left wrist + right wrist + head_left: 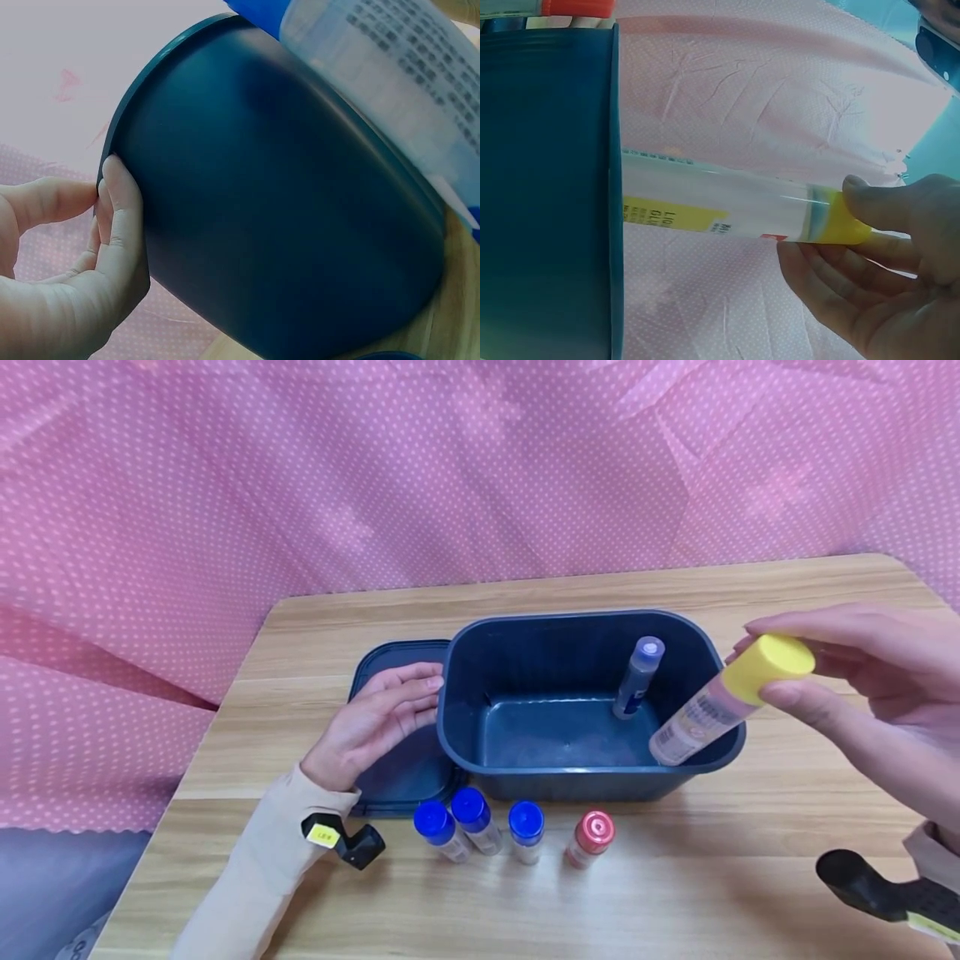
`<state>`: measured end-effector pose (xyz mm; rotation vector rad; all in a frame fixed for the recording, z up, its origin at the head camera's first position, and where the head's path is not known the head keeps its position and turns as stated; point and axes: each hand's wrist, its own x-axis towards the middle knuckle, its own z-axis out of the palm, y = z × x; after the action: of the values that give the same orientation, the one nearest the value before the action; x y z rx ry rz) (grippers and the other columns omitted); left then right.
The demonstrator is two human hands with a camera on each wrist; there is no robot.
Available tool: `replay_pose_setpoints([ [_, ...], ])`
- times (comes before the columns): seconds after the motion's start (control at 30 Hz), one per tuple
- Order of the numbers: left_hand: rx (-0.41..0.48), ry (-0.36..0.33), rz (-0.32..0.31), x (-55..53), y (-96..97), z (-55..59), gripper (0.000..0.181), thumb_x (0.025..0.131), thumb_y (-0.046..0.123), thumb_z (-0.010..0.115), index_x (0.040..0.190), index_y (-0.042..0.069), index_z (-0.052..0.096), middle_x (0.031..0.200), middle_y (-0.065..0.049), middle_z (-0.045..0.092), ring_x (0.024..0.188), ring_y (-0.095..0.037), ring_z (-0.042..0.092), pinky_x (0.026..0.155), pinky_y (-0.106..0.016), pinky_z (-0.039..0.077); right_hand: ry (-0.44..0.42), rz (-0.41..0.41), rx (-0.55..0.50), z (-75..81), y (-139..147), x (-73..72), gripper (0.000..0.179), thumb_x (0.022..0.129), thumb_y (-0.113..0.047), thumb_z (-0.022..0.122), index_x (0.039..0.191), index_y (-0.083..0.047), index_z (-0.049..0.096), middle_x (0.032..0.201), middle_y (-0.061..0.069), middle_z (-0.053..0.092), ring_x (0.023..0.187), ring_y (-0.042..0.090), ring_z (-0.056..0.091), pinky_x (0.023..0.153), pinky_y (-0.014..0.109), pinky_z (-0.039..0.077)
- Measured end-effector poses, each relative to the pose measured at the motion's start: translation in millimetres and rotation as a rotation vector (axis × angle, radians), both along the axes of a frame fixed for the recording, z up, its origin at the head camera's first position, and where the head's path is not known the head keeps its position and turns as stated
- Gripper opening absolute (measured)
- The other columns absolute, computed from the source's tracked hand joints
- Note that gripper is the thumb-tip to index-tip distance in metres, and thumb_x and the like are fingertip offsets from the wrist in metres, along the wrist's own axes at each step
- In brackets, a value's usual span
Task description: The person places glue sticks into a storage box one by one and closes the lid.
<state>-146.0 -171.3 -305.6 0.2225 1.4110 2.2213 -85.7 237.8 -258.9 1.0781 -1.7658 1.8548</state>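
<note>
By its yellow cap, my right hand (892, 685) grips a clear liquid glue bottle (697, 724). The bottle slants down over the right wall of a dark blue plastic bin (592, 770), its lower end inside the rim. In the right wrist view, thumb and fingers sit around the cap of the glue bottle (712, 199). My left hand (378, 718) pinches the bin's left rim between thumb and fingers, plain in the left wrist view on the bin wall (277, 195). Another glue bottle with a bluish cap (639, 678) stands inside the bin at the right.
A dark blue lid (408, 777) lies on the wooden table (675, 893), partly under my left hand. In front of the bin stand several small bottles: blue-capped ones (527, 831) and a red-capped one (590, 838). A pink dotted curtain (480, 477) hangs behind.
</note>
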Motion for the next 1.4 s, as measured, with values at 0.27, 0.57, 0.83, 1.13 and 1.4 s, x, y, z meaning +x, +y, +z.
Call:
replay_pose_setpoints([
  [0.27,0.01,0.012,-0.013,0.1,-0.1,-1.0,0.019,0.099,0.002,0.049,0.114,0.002,0.062,0.11,-0.012,0.066,0.096,-0.021,0.064,0.091,-0.033,0.053,0.004,-0.113,0.256,9.0,-7.4,5.3,0.042,0.071,0.025,0.069,0.111,0.022,0.058,0.107,0.034,0.061,0.096,0.028,0.065,0.089,0.024,0.051],
  [0.57,0.007,-0.001,0.001,0.4,0.2,-0.8,0.019,0.099,0.001,0.049,0.114,0.002,0.061,0.111,-0.012,0.065,0.097,-0.022,0.064,0.091,-0.033,0.053,0.123,-0.332,0.606,10.2,-8.5,0.2,0.053,0.063,0.015,0.082,0.112,0.001,0.068,0.099,0.012,0.071,0.089,0.014,0.066,0.083,0.015,0.051],
  [0.83,0.004,-0.017,0.006,0.8,0.6,1.3,0.02,0.099,0.002,0.049,0.115,0.002,0.062,0.112,-0.012,0.065,0.097,-0.022,0.064,0.092,-0.034,0.052,0.138,-0.412,0.804,5.5,-9.1,-5.4,0.059,0.061,0.002,0.089,0.112,-0.02,0.07,0.099,-0.012,0.069,0.089,-0.002,0.064,0.081,0.008,0.048],
  [1.13,0.013,-0.024,-0.001,-0.9,2.4,4.2,0.02,0.099,0.002,0.049,0.115,0.002,0.062,0.113,-0.012,0.065,0.098,-0.022,0.064,0.092,-0.033,0.052,0.184,-0.347,0.827,10.9,-16.3,-7.8,0.057,0.058,-0.001,0.09,0.106,-0.026,0.07,0.093,-0.02,0.069,0.084,-0.006,0.065,0.077,0.008,0.049],
  [1.4,0.023,-0.02,-0.006,-2.2,1.2,5.3,0.02,0.099,0.001,0.049,0.116,0.0,0.06,0.109,-0.012,0.065,0.096,-0.022,0.064,0.09,-0.033,0.053,0.108,-0.296,0.872,6.5,-25.5,-8.1,0.044,0.063,-0.001,0.087,0.1,-0.018,0.073,0.09,-0.012,0.072,0.076,-0.004,0.066,0.068,0.007,0.049],
])
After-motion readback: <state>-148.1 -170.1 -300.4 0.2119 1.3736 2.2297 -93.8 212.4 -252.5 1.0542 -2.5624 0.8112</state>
